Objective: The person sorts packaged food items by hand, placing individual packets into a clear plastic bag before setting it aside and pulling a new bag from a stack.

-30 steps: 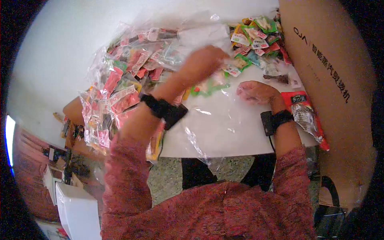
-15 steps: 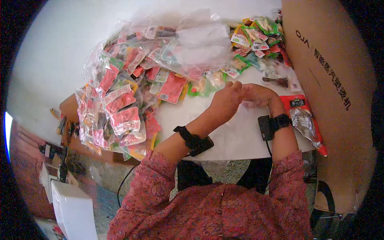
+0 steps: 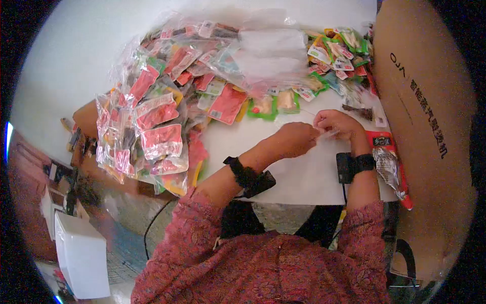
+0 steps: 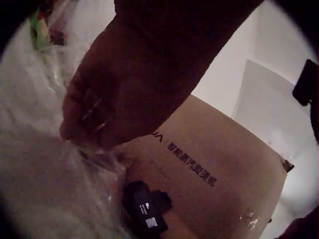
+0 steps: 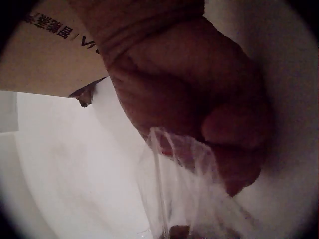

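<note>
Close together over the right half of the white table (image 3: 238,167), both hands hold a thin clear plastic bag (image 5: 179,184). The left hand (image 3: 296,140) pinches the film at its fingertips; in the left wrist view the bag (image 4: 45,164) spreads out below and beside those fingers. Bent at the wrist, the right hand (image 3: 336,123) curls its fingers on gathered film, which hangs from them in the right wrist view. Just beyond the hands lie small green-edged snack packets (image 3: 287,101). The bag looks see-through and crumpled, its far part hidden by the hands.
Red-labelled snack packets (image 3: 162,142) in clear bags heap on the left. A stack of clear film bags (image 3: 271,53) lies at the back, with more packets (image 3: 336,50) behind right. A red-and-silver pouch (image 3: 387,162) rests beside the tall cardboard box (image 3: 420,126).
The left hand has come from above the packets, toward the person and right, to meet the right hand. Clear film now shows between them. The head view has shifted slightly.
</note>
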### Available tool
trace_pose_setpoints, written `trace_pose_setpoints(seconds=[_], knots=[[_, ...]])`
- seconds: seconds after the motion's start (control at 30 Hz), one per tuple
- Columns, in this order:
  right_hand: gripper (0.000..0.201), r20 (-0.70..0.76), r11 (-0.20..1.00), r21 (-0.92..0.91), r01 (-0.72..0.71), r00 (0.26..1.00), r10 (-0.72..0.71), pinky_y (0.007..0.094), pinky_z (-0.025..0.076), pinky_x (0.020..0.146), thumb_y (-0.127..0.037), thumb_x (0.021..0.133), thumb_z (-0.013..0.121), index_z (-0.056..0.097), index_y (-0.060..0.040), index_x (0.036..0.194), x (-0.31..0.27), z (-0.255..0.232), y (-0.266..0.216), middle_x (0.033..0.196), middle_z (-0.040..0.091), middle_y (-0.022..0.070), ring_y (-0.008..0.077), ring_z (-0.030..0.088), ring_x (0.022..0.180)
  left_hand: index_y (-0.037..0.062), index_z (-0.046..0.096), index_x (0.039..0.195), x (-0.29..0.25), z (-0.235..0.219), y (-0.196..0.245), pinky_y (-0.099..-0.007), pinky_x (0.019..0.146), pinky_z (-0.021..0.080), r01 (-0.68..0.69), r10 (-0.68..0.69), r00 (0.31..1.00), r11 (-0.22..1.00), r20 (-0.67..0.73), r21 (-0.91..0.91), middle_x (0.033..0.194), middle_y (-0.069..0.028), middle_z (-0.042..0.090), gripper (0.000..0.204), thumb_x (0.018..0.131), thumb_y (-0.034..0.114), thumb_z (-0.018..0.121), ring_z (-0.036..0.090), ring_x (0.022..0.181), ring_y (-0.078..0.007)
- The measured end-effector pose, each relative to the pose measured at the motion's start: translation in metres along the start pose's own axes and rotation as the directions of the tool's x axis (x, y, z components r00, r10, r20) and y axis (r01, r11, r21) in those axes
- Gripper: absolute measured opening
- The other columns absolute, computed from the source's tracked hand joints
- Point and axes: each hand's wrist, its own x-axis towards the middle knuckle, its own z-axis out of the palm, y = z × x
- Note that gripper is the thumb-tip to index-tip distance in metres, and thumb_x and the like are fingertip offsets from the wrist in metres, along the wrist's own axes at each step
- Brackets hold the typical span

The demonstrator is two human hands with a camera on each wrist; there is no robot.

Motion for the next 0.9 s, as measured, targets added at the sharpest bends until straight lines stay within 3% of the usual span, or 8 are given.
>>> trace_pose_setpoints(seconds=[0.13,0.23,0.47,0.53,0.6,0.7,0.77,0.9], knots=[[0.027,-0.214,0.991,0.135,-0.02,0.976,0.049,0.0275,0.043,0.049,-0.026,0.072,0.058,0.052,-0.0083,0.092,-0.003,0.003,0.0,0.07,0.053,0.0031,0.013,0.049,0.059,0.0056,0.051,0.075,0.01,0.018,-0.017,-0.041,0.06,0.043,-0.114,0.099,0.993,0.942,-0.064,-0.315,0.07,-0.0146,0.055,0.021,0.079,0.026,0.046,0.055,0.065,-0.0327],[0.028,-0.655,0.831,-0.543,-0.125,0.682,-0.325,0.0386,0.045,0.064,-0.024,0.071,0.056,0.052,-0.0062,0.093,-0.002,0.012,-0.021,0.078,0.056,0.0125,0.0261,0.055,0.069,0.0064,0.05,0.077,0.014,0.025,-0.025,-0.04,0.059,0.042,-0.051,0.037,0.999,0.889,-0.04,-0.456,0.068,-0.0144,0.055,0.021,0.079,0.027,0.046,0.055,0.064,-0.0302],[0.033,0.122,0.32,-0.889,0.326,0.844,-0.522,0.0359,0.035,0.089,-0.021,0.071,0.056,0.055,-0.0115,0.103,0.052,0.062,-0.086,0.107,0.051,0.0118,0.0271,0.044,0.103,0.0069,0.055,0.096,0.028,0.068,-0.035,-0.0394,0.082,0.039,-0.077,-0.018,0.964,0.935,-0.264,-0.346,0.095,-0.016,0.057,0.026,0.078,0.024,0.047,0.054,0.091,-0.0281],[0.035,0.146,0.276,-0.893,0.356,0.808,-0.57,0.036,0.033,0.09,-0.022,0.071,0.057,0.055,-0.0122,0.105,0.066,0.082,-0.09,0.11,0.049,0.0121,0.0278,0.043,0.105,0.0067,0.053,0.105,0.016,0.05,-0.03,-0.0382,0.094,0.029,-0.095,0.045,0.991,0.901,-0.127,-0.423,0.113,-0.0146,0.049,0.032,0.077,0.022,0.048,0.045,0.107,-0.0271],[0.038,0.178,0.228,-0.892,0.391,0.766,-0.617,0.0362,0.032,0.092,-0.024,0.071,0.057,0.054,-0.0128,0.107,0.072,0.086,-0.091,0.113,0.047,0.0123,0.0286,0.042,0.106,0.007,0.056,0.096,0.013,0.05,-0.032,-0.0384,0.082,0.038,-0.22,0.132,0.934,0.944,-0.331,-0.245,0.098,-0.0129,0.056,0.025,0.076,0.02,0.05,0.052,0.092,-0.0304],[0.034,0.14,0.278,-0.898,0.34,0.821,-0.553,0.0367,0.033,0.091,-0.027,0.071,0.057,0.056,-0.0118,0.102,0.068,0.08,-0.092,0.114,0.046,0.012,0.0285,0.042,0.105,0.0084,0.053,0.107,0.009,0.048,-0.036,-0.04,0.092,0.031,-0.156,0.095,0.986,0.811,-0.137,-0.564,0.113,-0.0137,0.05,0.034,0.077,0.024,0.05,0.047,0.103,-0.0286],[0.028,0.005,0.312,-0.947,0.073,0.977,-0.215,0.0374,0.037,0.084,-0.028,0.072,0.055,0.058,-0.0093,0.093,0.055,0.066,-0.1,0.105,0.05,0.0117,0.0286,0.046,0.099,0.008,0.055,0.101,0.011,0.05,-0.036,-0.041,0.08,0.04,-0.206,0.145,0.967,0.93,-0.209,-0.305,0.099,-0.0139,0.056,0.033,0.077,0.031,0.05,0.054,0.088,-0.031],[0.025,0.097,0.08,-0.991,0.108,0.987,-0.132,0.0382,0.04,0.075,-0.029,0.072,0.055,0.057,-0.0067,0.084,0.041,0.019,-0.062,0.094,0.053,0.011,0.0288,0.049,0.09,0.0066,0.056,0.093,0.013,0.041,-0.036,-0.0414,0.069,0.043,-0.156,0.108,0.987,0.839,-0.121,-0.521,0.083,-0.0136,0.059,0.032,0.079,0.035,0.048,0.056,0.074,-0.0319]])
